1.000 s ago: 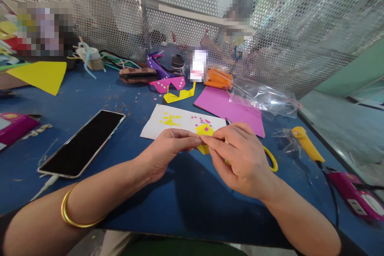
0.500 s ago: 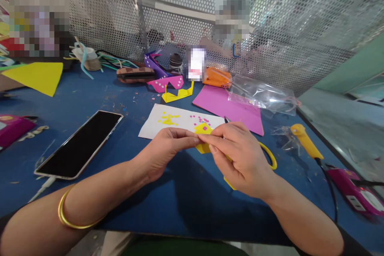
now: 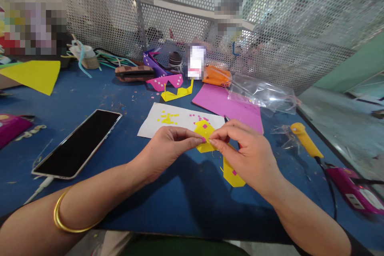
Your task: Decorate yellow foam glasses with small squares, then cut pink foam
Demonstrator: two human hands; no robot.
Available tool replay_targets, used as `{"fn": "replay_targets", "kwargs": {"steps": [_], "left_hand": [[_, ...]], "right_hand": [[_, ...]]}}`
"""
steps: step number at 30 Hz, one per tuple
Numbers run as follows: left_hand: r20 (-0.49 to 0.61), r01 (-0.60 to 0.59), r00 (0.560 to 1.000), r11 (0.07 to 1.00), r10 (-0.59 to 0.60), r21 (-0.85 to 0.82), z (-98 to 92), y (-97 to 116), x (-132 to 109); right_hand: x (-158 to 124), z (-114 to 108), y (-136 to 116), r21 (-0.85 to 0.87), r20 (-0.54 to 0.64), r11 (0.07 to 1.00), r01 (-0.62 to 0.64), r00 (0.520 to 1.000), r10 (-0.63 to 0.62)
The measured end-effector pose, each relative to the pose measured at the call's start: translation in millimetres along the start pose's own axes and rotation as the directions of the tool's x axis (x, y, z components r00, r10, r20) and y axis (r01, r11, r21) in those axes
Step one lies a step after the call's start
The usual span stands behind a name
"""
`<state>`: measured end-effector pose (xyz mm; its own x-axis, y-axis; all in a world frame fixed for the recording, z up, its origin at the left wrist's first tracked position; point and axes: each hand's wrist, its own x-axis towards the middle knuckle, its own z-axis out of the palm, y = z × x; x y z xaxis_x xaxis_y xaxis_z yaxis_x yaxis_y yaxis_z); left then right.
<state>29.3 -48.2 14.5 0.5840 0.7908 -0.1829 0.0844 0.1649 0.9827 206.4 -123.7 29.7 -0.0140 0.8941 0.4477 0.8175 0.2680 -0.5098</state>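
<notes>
My left hand [image 3: 175, 144] pinches a small pink square [image 3: 203, 139] between thumb and forefinger. Just to its right, the thumb and forefinger of my right hand [image 3: 244, 146] are pressed together; whatever they hold is too small to make out. Under both sets of fingertips lies a yellow foam cutout [image 3: 207, 127] bearing a pink square. Its other part [image 3: 234, 176], with another pink square, shows below my right hand, which hides the middle. Behind the hands, a white sheet [image 3: 149, 124] carries several tiny yellow and pink squares.
A pink foam sheet [image 3: 231, 106] lies behind my right hand. Pink glasses [image 3: 166, 83] and yellow glasses [image 3: 178, 95] stand farther back. At left is a black-screened phone [image 3: 79, 142] on a cable. A yellow glue gun [image 3: 306, 142] lies at right, beside a magenta box [image 3: 357, 192].
My fingertips have drawn slightly apart, and the pink square in my left hand now shows. My right hand has shifted a little to the right, uncovering more of the lower yellow part.
</notes>
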Motion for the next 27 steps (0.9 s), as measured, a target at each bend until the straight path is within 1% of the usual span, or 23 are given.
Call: {"fn": "replay_targets", "kwargs": {"steps": [6, 11, 14, 22, 25, 27], "left_hand": [[0.006, -0.063, 0.998, 0.993, 0.062, 0.097, 1.5, 0.6, -1.8], [0.02, -0.123, 0.992, 0.977, 0.121, 0.176, 0.3, 0.9, -3.0], [0.019, -0.14, 0.99, 0.971, 0.139, 0.193, -0.1, 0.3, -3.2], [0.009, -0.156, 0.987, 0.964, 0.158, 0.213, 0.2, -0.7, -2.3], [-0.003, -0.132, 0.991, 0.972, 0.135, 0.195, 0.7, 1.0, -2.1], [-0.021, -0.107, 0.993, 0.98, 0.112, 0.17, 1.1, 1.9, -2.0]], "right_hand": [[0.9, 3.8, -1.1, 0.03, 0.015, 0.999, -0.04, 0.999, 0.04], [2.3, 6.2, -1.3, 0.023, 0.019, 0.999, -0.039, 0.999, 0.039], [2.7, 6.8, -2.1, 0.022, 0.022, 0.999, -0.033, 0.999, 0.032], [-0.6, 9.3, -2.7, 0.023, 0.027, 0.999, -0.022, 0.999, 0.022], [1.0, 8.6, -3.4, 0.046, 0.028, 0.998, -0.031, 0.999, 0.029], [2.9, 6.6, -4.3, 0.097, 0.035, 0.993, -0.063, 0.998, 0.06]]}}
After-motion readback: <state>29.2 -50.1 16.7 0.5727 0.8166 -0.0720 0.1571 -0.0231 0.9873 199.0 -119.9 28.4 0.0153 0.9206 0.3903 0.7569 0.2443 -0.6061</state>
